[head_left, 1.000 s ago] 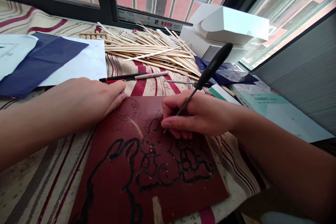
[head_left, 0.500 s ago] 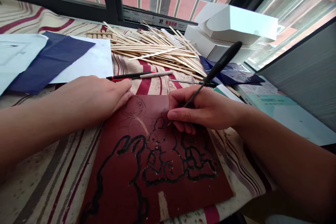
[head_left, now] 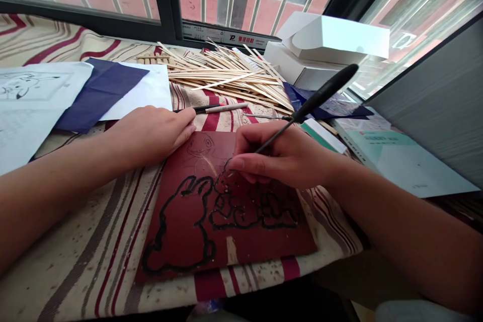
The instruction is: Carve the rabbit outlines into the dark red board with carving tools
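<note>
A reddish-brown carving board (head_left: 177, 221) lies flat on the cloth, with animal figures outlined in black and a thin sketched face near its top. My right hand (head_left: 279, 156) grips a carving tool (head_left: 324, 93) like a pen, its black handle slanting up to the right. The tool's metal shaft passes through my fingers; its tip is hidden or too small to make out near a rabbit figure's head. My left hand (head_left: 154, 131) is closed at the board's upper left edge, fingers together and curled, steadying it.
Thin wooden sticks (head_left: 226, 73) are heaped by the window, with pens (head_left: 226, 107) in front. Papers (head_left: 33, 105) and dark blue sheets (head_left: 109, 90) lie left. White boxes (head_left: 332, 37) and a pale green book (head_left: 407, 156) stand or lie right. Striped cloth (head_left: 98, 246) covers the table.
The view has shifted, so more of the board's lower edge shows. My right hand with the carving tool has moved slightly left over the board; my left hand stays at its edge.
</note>
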{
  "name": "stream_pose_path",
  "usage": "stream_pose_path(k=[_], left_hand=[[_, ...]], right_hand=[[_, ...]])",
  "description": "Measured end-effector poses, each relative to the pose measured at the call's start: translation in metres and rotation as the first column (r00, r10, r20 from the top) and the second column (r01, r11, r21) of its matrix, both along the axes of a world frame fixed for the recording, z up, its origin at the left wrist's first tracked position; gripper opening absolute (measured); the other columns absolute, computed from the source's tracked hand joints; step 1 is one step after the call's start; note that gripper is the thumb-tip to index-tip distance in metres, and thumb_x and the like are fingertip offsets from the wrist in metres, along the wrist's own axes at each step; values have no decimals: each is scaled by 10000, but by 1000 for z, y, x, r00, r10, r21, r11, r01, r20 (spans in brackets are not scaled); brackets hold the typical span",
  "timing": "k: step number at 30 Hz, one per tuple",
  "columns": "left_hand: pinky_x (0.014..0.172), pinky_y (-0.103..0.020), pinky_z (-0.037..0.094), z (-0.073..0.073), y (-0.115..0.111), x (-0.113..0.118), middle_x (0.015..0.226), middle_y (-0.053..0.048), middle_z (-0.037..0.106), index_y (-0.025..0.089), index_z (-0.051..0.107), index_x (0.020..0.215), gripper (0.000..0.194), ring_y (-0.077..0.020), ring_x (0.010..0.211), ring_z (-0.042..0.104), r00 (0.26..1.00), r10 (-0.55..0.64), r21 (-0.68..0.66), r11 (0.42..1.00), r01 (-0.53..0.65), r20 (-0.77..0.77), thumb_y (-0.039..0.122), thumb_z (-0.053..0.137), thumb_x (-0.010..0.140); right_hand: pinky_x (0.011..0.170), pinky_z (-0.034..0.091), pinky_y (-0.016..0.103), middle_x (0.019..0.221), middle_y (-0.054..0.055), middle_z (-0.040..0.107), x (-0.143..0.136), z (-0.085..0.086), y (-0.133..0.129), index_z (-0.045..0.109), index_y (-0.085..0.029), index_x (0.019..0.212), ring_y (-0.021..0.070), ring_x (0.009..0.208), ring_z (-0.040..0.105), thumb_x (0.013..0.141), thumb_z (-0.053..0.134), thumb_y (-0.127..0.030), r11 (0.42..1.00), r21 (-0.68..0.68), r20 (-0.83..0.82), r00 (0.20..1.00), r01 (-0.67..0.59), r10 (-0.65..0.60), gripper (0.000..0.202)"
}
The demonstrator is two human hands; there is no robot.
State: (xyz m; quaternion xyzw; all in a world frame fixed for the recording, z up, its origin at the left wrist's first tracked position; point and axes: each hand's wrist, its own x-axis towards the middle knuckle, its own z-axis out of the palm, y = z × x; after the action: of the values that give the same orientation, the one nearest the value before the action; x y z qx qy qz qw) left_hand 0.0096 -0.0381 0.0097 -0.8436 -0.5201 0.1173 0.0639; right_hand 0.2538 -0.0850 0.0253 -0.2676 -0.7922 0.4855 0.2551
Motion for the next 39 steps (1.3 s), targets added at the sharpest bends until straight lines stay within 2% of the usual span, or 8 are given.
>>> stream_pose_path(k=[7,10,14,20,26,30,36,39], left_hand=[[769,-412,450,-2,7,-1,1056,-190,772,195,590,1222,627,-348,923,717,997,32,-24,999,-31,67,513,118,960],[810,-400,473,8,17,6,1150,-192,758,186,588,1232,637,-323,959,712,996,41,-157,987,-30,73,556,153,950],[893,-386,501,19,34,21,1245,-196,730,169,631,1215,640,-311,1062,697,999,-7,-311,950,20,42,583,225,947],[963,-465,521,7,31,31,1228,-197,729,171,668,1250,679,-373,1149,695,995,104,-76,992,-104,-5,556,181,975],[987,-475,518,2,24,32,1239,-179,712,176,573,1408,643,-384,1163,692,998,68,39,997,-67,-18,539,245,990],[988,-464,513,3,24,34,1212,-163,716,184,595,1374,591,-369,1159,684,997,70,34,997,-69,-19,505,280,992],[1026,-496,491,3,26,35,1155,-141,722,207,696,1223,521,-378,1175,671,997,49,-26,999,-47,53,493,339,974],[1022,-494,492,3,26,34,1130,-140,726,203,712,1186,502,-375,1165,672,996,66,-39,997,-63,67,469,345,968]], right_hand=[[534,381,213,638,-58,540,-2,-9,1,577,-154,824,63,574,477,960,701,-273,988,71,-97,986,140,-133,219],[542,441,197,731,-46,583,-4,-10,-1,585,-142,918,57,606,532,946,645,-151,991,62,-113,987,118,-110,67],[468,469,166,757,-66,606,-8,-8,-6,556,-157,960,41,539,548,907,659,-90,994,-67,-230,968,86,-99,134],[470,488,147,670,-48,657,-8,-5,-11,574,-143,826,50,529,588,864,761,-83,969,-242,-182,978,54,-100,201],[508,503,148,676,-36,651,-5,-10,-9,604,-126,811,56,564,598,830,827,-107,970,-238,-77,995,37,-57,225],[496,489,171,640,-42,635,-4,-13,-7,572,-145,787,68,544,590,871,810,-184,954,-297,-53,997,41,-59,256],[532,463,175,648,-33,641,-6,-11,-12,582,-145,758,64,575,573,876,811,-192,983,-166,63,996,73,-64,262],[547,466,181,654,-32,646,-7,-11,-13,583,-147,761,66,579,575,890,800,-196,986,-153,82,995,68,-56,258]])
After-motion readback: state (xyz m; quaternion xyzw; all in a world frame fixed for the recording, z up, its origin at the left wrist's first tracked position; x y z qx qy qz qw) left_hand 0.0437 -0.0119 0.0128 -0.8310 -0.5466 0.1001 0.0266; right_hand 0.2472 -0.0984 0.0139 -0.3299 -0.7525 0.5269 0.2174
